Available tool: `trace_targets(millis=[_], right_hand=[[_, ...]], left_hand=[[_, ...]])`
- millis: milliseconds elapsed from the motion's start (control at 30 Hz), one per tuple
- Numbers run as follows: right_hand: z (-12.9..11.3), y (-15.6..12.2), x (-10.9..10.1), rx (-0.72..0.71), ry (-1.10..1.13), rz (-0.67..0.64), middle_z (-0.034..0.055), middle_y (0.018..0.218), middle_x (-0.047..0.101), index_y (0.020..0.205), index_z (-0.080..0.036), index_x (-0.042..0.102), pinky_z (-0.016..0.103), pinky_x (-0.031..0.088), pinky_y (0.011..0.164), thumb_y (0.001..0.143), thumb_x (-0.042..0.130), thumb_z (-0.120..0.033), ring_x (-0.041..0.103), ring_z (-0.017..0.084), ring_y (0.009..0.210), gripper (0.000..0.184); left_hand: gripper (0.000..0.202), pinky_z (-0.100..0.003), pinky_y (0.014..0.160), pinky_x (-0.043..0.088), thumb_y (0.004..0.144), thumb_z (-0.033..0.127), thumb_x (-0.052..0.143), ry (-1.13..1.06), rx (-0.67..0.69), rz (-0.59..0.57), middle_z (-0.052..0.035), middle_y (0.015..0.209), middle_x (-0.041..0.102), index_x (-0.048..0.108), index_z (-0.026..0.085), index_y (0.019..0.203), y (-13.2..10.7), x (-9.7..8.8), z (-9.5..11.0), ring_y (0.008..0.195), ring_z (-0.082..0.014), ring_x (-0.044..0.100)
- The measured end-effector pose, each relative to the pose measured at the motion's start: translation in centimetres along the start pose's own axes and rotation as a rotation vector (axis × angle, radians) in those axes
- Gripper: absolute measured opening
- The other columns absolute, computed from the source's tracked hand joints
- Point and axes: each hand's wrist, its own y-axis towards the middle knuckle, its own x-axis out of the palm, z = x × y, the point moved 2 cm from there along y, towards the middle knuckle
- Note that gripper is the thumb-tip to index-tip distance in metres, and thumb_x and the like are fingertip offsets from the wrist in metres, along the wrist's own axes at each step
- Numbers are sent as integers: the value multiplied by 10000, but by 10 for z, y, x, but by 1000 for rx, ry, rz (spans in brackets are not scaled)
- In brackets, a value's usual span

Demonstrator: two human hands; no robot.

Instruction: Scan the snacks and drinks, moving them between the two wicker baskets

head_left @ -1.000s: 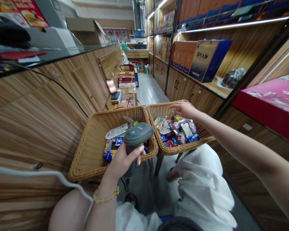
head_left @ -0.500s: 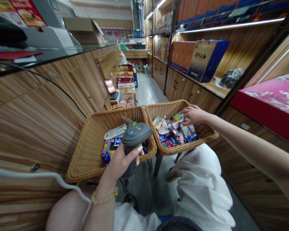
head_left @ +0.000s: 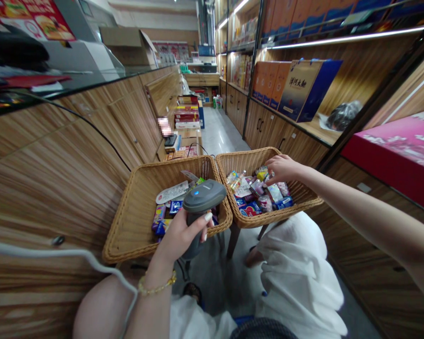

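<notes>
The right hand [head_left: 282, 169] is hanging with fingers curled over the snacks [head_left: 257, 197] in the right basket [head_left: 268, 217], whether pinching one hidden, while the left hand [head_left: 178, 238] is gripping a scanner [head_left: 203, 202] above the left basket [head_left: 134, 226], with a wooden counter [head_left: 56, 188] running along the left and boxes [head_left: 297, 89] standing on shelves [head_left: 353, 127] at upper right.

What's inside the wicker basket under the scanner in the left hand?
The wicker basket holds blue snack packets and a white printed card. The barcode scanner and left hand hide what lies directly beneath them.
</notes>
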Motion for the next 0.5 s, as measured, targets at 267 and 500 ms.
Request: trace_targets(millis=[267,500], right_hand=[[-2,18,-24,71,185,277,108,1294,725,1047,-244,807,532,499,1023,799,763,-550,644,365,1203,397],[-12,11,-44,33,393,441,134,1237,739,1218,-227,776,552,501,1049,842,764,-515,663,365,1164,474]], left_hand=[[305,-258,498,476,901,456,694,16,8,-20,-27,668,657,656,167,810,-1,-2,-3,496,-131,555],[328,-254,508,480,908,473,703,14,16,-25,-23,637,644,663,162,813,0,-4,-7,504,-133,560]])
